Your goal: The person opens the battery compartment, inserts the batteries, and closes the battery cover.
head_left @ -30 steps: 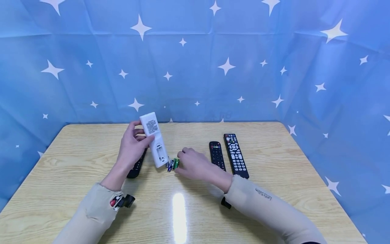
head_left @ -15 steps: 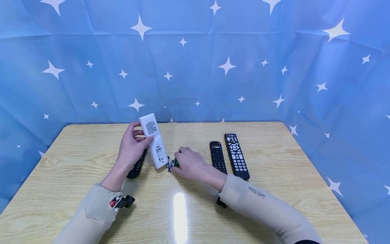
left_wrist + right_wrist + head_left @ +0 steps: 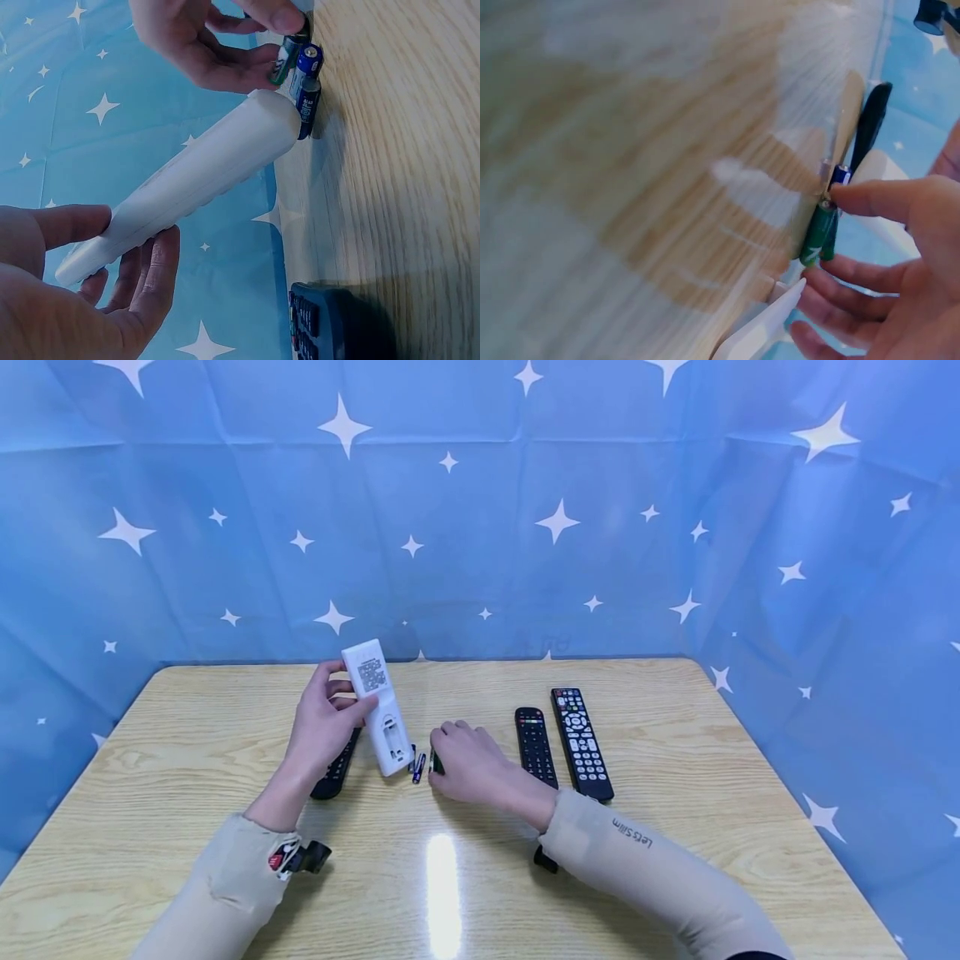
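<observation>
My left hand (image 3: 327,714) holds a white remote control (image 3: 367,664) by its upper part, tilted, with its back towards the head camera. Its battery compartment (image 3: 393,737) is uncovered and looks vacant. Just right of the remote's lower end, my right hand (image 3: 476,766) pinches a green battery (image 3: 817,234) between thumb and fingers. A second green battery (image 3: 829,244) shows close behind it in the right wrist view; whether it is gripped too, I cannot tell. Blue batteries (image 3: 307,105) stand beside the remote's lower end, apart from the green one in the head view.
One black remote (image 3: 339,768) lies partly under my left hand. Two more, a smaller black remote (image 3: 534,743) and a longer one (image 3: 581,743), lie to the right. A white flat piece (image 3: 761,322) shows near my right fingers. A starry blue curtain (image 3: 480,527) hangs behind the table.
My right hand has moved slightly left, closed on the green battery and drawn it a little away from the blue ones. My left hand and the white remote have hardly moved.
</observation>
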Action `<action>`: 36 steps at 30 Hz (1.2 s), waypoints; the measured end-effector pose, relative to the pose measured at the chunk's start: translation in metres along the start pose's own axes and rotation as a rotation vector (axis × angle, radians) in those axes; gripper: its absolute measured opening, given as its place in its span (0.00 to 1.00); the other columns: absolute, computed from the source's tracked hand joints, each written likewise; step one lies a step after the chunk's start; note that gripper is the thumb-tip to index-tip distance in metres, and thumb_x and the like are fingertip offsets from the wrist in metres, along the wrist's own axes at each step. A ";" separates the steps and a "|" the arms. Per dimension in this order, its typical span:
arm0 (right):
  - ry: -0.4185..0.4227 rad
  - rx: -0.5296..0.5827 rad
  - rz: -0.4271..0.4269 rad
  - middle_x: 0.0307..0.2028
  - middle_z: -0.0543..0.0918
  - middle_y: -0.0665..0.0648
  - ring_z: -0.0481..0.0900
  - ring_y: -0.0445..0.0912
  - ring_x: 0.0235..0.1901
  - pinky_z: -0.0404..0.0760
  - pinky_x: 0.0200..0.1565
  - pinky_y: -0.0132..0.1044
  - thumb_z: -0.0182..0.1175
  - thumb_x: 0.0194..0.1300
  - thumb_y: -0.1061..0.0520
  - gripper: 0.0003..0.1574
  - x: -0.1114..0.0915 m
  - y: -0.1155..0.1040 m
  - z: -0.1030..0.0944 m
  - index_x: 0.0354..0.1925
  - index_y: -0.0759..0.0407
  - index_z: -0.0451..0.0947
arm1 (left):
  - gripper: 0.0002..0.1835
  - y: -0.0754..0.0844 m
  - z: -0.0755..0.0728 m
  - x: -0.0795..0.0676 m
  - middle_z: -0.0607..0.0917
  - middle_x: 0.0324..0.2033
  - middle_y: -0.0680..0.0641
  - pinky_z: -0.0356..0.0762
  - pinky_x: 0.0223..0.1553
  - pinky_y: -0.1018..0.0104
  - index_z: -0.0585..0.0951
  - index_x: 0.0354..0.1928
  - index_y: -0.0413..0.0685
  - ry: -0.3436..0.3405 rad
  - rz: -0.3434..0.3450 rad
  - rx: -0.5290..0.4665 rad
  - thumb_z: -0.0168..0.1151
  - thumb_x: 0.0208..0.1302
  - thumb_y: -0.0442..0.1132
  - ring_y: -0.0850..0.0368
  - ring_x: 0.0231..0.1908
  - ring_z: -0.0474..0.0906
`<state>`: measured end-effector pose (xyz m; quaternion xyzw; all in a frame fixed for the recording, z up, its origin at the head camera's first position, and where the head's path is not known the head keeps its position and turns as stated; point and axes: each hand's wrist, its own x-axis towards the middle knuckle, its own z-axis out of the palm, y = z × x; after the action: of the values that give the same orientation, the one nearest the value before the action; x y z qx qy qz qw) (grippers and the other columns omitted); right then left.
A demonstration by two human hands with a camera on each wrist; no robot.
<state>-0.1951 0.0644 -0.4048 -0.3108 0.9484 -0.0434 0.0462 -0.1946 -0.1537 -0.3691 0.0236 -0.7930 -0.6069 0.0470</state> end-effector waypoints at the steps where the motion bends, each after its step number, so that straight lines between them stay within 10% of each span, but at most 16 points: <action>1: 0.004 0.000 0.000 0.43 0.82 0.57 0.79 0.51 0.45 0.83 0.43 0.46 0.70 0.65 0.44 0.26 0.000 0.001 -0.001 0.50 0.62 0.80 | 0.32 0.000 0.000 0.000 0.79 0.54 0.35 0.86 0.42 0.61 0.63 0.72 0.40 -0.001 -0.002 0.001 0.65 0.70 0.31 0.46 0.48 0.82; 8: 0.051 0.084 -0.010 0.33 0.79 0.52 0.76 0.46 0.33 0.77 0.31 0.36 0.70 0.64 0.47 0.21 -0.005 0.005 -0.007 0.44 0.62 0.80 | 0.32 -0.002 0.000 0.001 0.79 0.54 0.35 0.86 0.41 0.62 0.63 0.72 0.40 -0.007 0.002 -0.002 0.65 0.71 0.32 0.47 0.48 0.82; 23: 0.273 0.254 -0.107 0.47 0.84 0.60 0.80 0.46 0.44 0.82 0.45 0.37 0.71 0.62 0.47 0.28 -0.007 0.001 -0.012 0.53 0.63 0.78 | 0.32 -0.001 0.004 -0.001 0.80 0.52 0.35 0.87 0.41 0.59 0.63 0.71 0.39 -0.029 -0.006 -0.046 0.65 0.70 0.32 0.51 0.45 0.83; 36: 0.374 0.237 -0.156 0.45 0.83 0.56 0.77 0.41 0.37 0.79 0.37 0.31 0.71 0.63 0.49 0.27 -0.005 -0.001 -0.012 0.54 0.62 0.77 | 0.33 -0.004 0.009 0.000 0.79 0.50 0.36 0.87 0.43 0.54 0.62 0.72 0.38 -0.073 -0.029 -0.123 0.65 0.70 0.30 0.52 0.41 0.84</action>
<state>-0.1923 0.0670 -0.3925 -0.3619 0.9019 -0.2148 -0.0977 -0.1952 -0.1462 -0.3750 0.0103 -0.7548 -0.6557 0.0107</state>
